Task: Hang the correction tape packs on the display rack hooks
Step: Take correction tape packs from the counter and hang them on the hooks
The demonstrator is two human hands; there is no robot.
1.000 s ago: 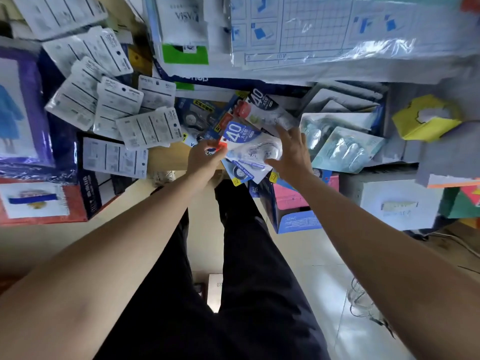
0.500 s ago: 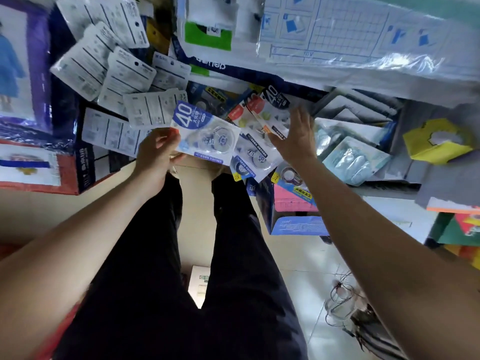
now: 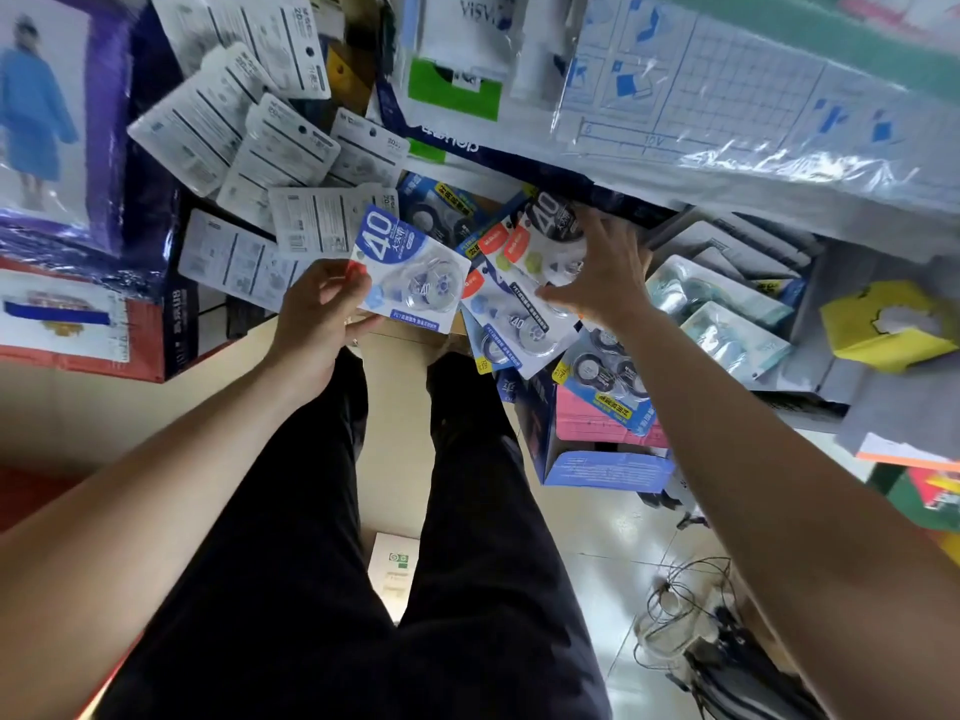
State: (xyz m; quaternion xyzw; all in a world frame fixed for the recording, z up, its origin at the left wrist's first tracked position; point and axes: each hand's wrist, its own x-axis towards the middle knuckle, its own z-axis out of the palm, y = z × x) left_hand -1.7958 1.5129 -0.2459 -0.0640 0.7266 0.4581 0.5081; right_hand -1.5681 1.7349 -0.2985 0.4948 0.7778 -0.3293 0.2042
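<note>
The setting is a stationery shop or its stock area. Indicators: many white card-backed blister packs [image 3: 228,127] overlap at upper left, printed backs outward, each with a punched hanging hole. A blue-and-white carded correction tape pack marked "40" [image 3: 410,267] and a cluster of similar red-and-white carded packs [image 3: 524,283] carry retail graphics. Clear teal-tinted blister packs [image 3: 727,324] lie stacked at right. A purple film-wrapped box picturing a blue raincoat [image 3: 62,122], plastic-wrapped white grid-printed sheets [image 3: 727,111] and a blue-and-pink cardboard carton [image 3: 597,449] on the pale tiled floor [image 3: 597,553] indicate multi-line stock.
</note>
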